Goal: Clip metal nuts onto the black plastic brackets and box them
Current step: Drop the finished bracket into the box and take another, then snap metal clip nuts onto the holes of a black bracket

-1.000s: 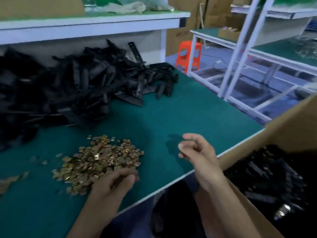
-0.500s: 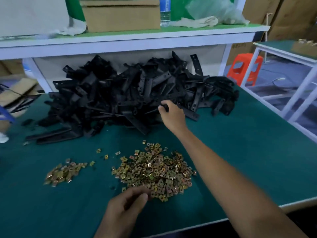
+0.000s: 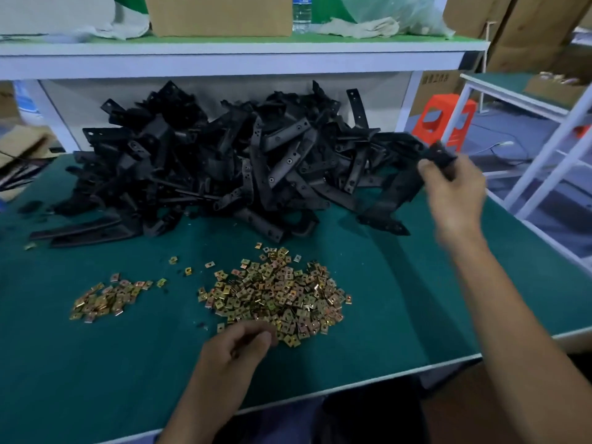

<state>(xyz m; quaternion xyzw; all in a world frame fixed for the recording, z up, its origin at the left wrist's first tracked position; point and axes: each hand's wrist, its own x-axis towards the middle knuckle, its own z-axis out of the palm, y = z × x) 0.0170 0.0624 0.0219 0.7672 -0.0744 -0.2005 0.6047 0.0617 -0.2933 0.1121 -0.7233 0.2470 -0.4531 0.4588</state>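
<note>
A big heap of black plastic brackets (image 3: 230, 168) fills the back of the green table (image 3: 394, 283). Two piles of brass-coloured metal nuts lie in front: a large pile (image 3: 275, 290) in the middle and a small pile (image 3: 105, 299) to its left. My right hand (image 3: 455, 190) grips one black bracket (image 3: 394, 200) by its upper end and holds it lifted at the heap's right edge. My left hand (image 3: 240, 347) rests at the near edge of the large nut pile, fingers curled and pinching among the nuts; what it holds is hidden.
A white shelf (image 3: 243, 59) above the heap carries a cardboard box (image 3: 217, 14), a water bottle (image 3: 301, 14) and rags. An orange stool (image 3: 443, 120) and white racking (image 3: 551, 149) stand to the right. A cardboard flap (image 3: 499, 408) shows at the lower right.
My right hand left the heap's front, swung right and lifted a bracket. A second ago it hovered empty by the box at my right. My left hand stayed at the nut pile.
</note>
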